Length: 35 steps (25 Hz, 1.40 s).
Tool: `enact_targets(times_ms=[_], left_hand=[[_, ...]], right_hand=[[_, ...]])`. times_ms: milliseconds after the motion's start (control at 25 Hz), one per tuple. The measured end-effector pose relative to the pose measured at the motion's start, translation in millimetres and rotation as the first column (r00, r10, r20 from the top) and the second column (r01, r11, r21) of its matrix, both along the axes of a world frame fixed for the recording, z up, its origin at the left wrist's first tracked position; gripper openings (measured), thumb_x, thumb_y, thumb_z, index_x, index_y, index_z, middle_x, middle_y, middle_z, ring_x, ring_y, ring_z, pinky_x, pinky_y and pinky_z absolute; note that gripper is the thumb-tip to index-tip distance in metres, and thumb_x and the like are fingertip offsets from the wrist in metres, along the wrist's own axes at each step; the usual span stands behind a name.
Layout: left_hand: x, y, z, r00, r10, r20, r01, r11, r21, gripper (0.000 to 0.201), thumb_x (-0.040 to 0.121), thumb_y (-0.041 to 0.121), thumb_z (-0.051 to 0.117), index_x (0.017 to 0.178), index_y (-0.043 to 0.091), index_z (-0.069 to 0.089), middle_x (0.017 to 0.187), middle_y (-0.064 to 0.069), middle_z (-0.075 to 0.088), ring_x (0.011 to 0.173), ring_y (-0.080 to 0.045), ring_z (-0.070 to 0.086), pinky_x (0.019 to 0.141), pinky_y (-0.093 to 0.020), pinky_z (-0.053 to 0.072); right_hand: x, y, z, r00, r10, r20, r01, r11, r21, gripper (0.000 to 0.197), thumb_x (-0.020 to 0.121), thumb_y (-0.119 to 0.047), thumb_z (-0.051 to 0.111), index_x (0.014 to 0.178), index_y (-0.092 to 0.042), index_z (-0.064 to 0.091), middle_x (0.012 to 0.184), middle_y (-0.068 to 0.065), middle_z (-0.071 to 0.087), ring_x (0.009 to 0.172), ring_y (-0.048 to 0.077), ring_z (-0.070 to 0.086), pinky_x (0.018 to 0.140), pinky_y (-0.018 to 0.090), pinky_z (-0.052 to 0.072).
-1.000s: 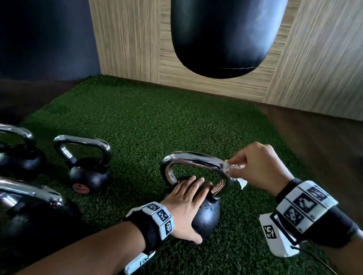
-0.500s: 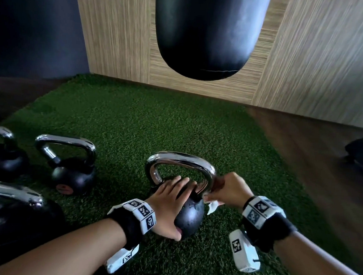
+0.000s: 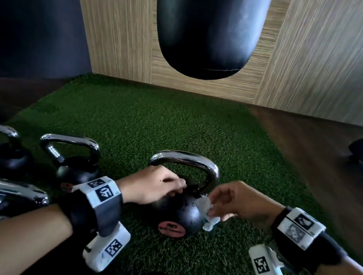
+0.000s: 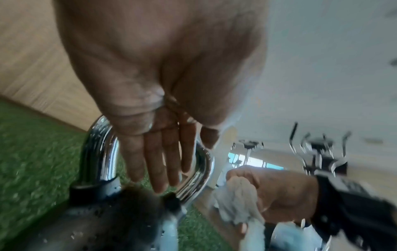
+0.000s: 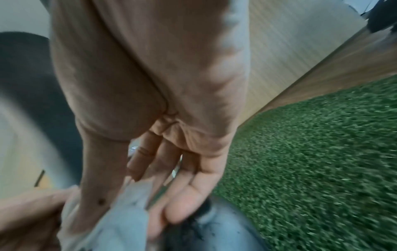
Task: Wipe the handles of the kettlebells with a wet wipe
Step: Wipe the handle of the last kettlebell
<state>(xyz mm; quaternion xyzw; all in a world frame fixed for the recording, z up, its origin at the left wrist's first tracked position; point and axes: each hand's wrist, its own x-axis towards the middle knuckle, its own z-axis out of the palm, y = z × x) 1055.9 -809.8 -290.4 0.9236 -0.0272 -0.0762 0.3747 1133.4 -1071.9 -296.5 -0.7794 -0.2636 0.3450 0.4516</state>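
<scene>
My left hand (image 3: pixel 153 185) rests on top of the black kettlebell (image 3: pixel 176 213), fingers (image 4: pixel 159 163) straight and held together, reaching down through the loop of its chrome handle (image 3: pixel 187 159) onto the ball. Nothing is gripped there, the hand is just laid flat on it. The kettlebell stands upright on the green turf (image 3: pixel 177 126), near the middle of the mat, a red round label low on its front.

My right hand (image 3: pixel 238 200) has the wet wipe (image 3: pixel 205 206) bunched up, pinched between thumb and fingers (image 5: pixel 184 191) (the left wrist view shows the white wad squeezed in my fist). The wipe sits at the right leg of the handle, just where the chrome meets the ball, and a loose tail of it hangs down beside the ball toward the turf. Whether the wipe is pressed hard against the metal or only touching it, I cannot tell: that spot is blurred in both wrist views.

To my left three more kettlebells wait on the turf: a small one (image 3: pixel 74 161) just beside my left wrist, one further left (image 3: pixel 1 158), and a big one (image 3: pixel 8 197) nearest me, all with chrome handles. Ahead, a black punching bag (image 3: pixel 208 31) hangs in front of the wood-panelled wall (image 3: pixel 323 61). Right of the turf runs dark wooden floor (image 3: pixel 325 170).
</scene>
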Motion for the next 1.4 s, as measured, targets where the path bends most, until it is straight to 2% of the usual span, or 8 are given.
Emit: enact_targets(times_ms=[120, 400, 680, 760, 880, 1040, 1200, 1400], left_hand=[[-13, -2, 4, 0.986, 0.073, -0.152, -0.139, 0.864, -0.484, 0.038, 0.099, 0.043, 0.054, 0.119, 0.017, 0.072, 0.107, 0.002, 0.079, 0.101, -0.014, 0.075, 0.087, -0.023, 0.058], [-10, -1, 22, 0.989, 0.058, -0.135, -0.142, 0.6, -0.788, 0.03, 0.085, 0.021, 0.069, 0.108, 0.001, 0.076, 0.11, -0.016, 0.076, 0.091, -0.017, 0.075, 0.075, -0.024, 0.061], [12, 16, 45, 0.984, 0.177, 0.016, -0.07, 0.469, -0.881, 0.027, 0.081, 0.016, 0.068, 0.105, 0.011, 0.079, 0.117, -0.009, 0.075, 0.104, -0.018, 0.073, 0.079, -0.027, 0.061], [24, 12, 43, 0.923, 0.318, 0.217, -0.041, 0.643, -0.765, 0.024, 0.087, 0.017, 0.07, 0.11, 0.013, 0.077, 0.113, -0.002, 0.077, 0.104, -0.013, 0.073, 0.082, -0.025, 0.061], [37, -1, 31, 0.769, 0.209, 0.604, -0.071, 0.967, -0.243, 0.024, 0.093, 0.022, 0.071, 0.115, 0.014, 0.077, 0.113, 0.004, 0.076, 0.104, 0.0, 0.071, 0.092, -0.019, 0.056], [45, -11, 11, 0.724, 0.051, 0.688, -0.084, 0.996, 0.014, 0.027, 0.097, 0.026, 0.066, 0.121, 0.015, 0.074, 0.12, 0.008, 0.073, 0.111, 0.008, 0.064, 0.104, -0.018, 0.048], [36, 0, 0, 0.683, 0.004, 0.731, -0.093, 0.992, 0.081, 0.025, 0.103, 0.026, 0.057, 0.119, 0.02, 0.074, 0.12, 0.016, 0.072, 0.108, 0.005, 0.067, 0.122, -0.035, 0.031], [26, 14, -5, 0.663, -0.037, 0.747, -0.159, 0.969, 0.189, 0.027, 0.105, 0.019, 0.053, 0.125, 0.014, 0.07, 0.126, 0.008, 0.071, 0.106, -0.004, 0.07, 0.121, -0.045, 0.033]], right_hand=[[-17, 25, 22, 0.984, -0.069, 0.163, 0.037, 0.98, 0.193, 0.023, 0.07, -0.012, 0.088, 0.088, -0.006, 0.076, 0.087, 0.002, 0.078, 0.073, 0.015, 0.07, 0.063, 0.022, 0.055], [-25, 67, 35, 0.723, -0.394, 0.567, 0.238, 0.913, 0.331, 0.042, 0.056, -0.047, 0.094, 0.076, -0.023, 0.066, 0.058, -0.013, 0.044, 0.052, 0.003, 0.033, 0.047, 0.019, 0.026], [-16, 45, -3, 0.461, -0.591, 0.662, 0.229, 0.8, 0.555, 0.07, 0.074, -0.058, 0.073, 0.13, -0.031, 0.043, 0.088, -0.008, 0.043, 0.075, 0.011, 0.044, 0.066, 0.018, 0.039], [-14, 41, -36, 0.469, -0.74, 0.482, 0.469, 0.672, 0.574, 0.069, 0.071, -0.044, 0.074, 0.129, -0.03, 0.042, 0.101, -0.001, 0.052, 0.089, 0.017, 0.052, 0.075, 0.029, 0.047], [-18, 56, -82, 0.715, -0.696, -0.067, 0.65, 0.626, 0.431, 0.054, 0.066, -0.026, 0.08, 0.117, -0.028, 0.062, 0.113, 0.008, 0.07, 0.101, 0.023, 0.069, 0.08, 0.035, 0.057], [-17, 74, -117, 0.713, -0.697, 0.074, 0.645, 0.693, 0.322, 0.039, 0.072, -0.048, 0.082, 0.108, -0.039, 0.07, 0.099, -0.013, 0.077, 0.095, 0.011, 0.072, 0.086, 0.04, 0.06], [-19, 72, -121, 0.71, -0.688, 0.149, 0.621, 0.712, 0.328, 0.047, 0.067, -0.067, 0.076, 0.109, -0.049, 0.064, 0.095, -0.029, 0.072, 0.085, -0.009, 0.067, 0.061, 0.009, 0.051], [-15, 68, -122, 0.718, -0.679, 0.156, 0.614, 0.722, 0.319, 0.042, 0.07, -0.062, 0.08, 0.105, -0.045, 0.064, 0.093, -0.027, 0.073, 0.082, -0.011, 0.067, 0.06, 0.007, 0.049]])
